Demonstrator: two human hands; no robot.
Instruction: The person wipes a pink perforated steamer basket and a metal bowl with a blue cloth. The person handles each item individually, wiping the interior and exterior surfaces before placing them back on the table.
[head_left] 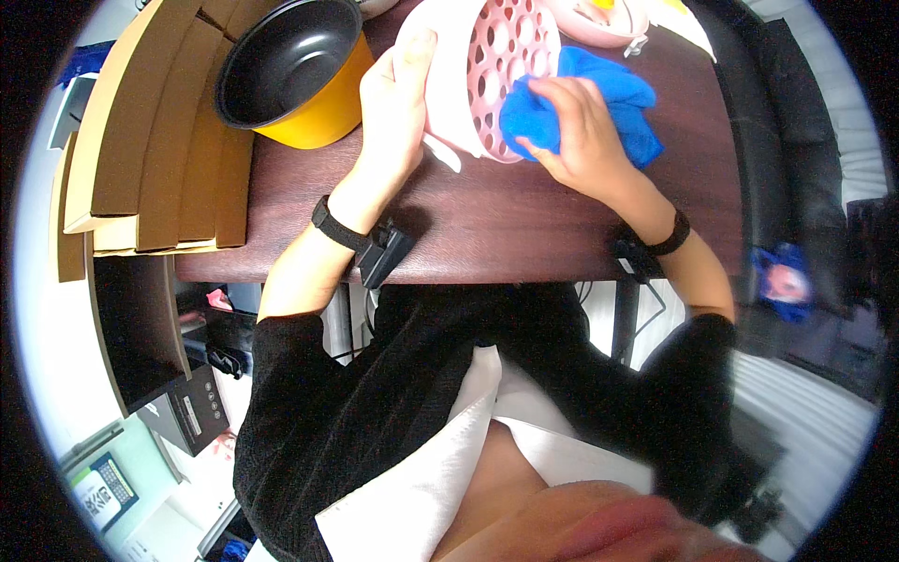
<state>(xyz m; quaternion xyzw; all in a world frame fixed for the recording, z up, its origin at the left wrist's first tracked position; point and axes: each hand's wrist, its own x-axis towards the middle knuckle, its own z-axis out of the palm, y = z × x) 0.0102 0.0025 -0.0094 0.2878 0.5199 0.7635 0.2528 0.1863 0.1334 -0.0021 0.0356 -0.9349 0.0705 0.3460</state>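
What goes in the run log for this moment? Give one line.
left hand: holds pink perforated plastic tray tilted | right hand: presses blue cloth on it | surface: dark wooden table | nearby: yellow black-lined pot

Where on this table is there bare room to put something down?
Bare wood runs along the near edge of the table, between the two forearms, and right of the right hand. The far side is crowded: cardboard, yellow pot, pink perforated tray, blue cloth.

Both forearms are bare below black knit sleeves pushed up near the elbows, at mid-frame. Each wrist wears a black band carrying a small black boxy device. A white collar shows at lower centre.
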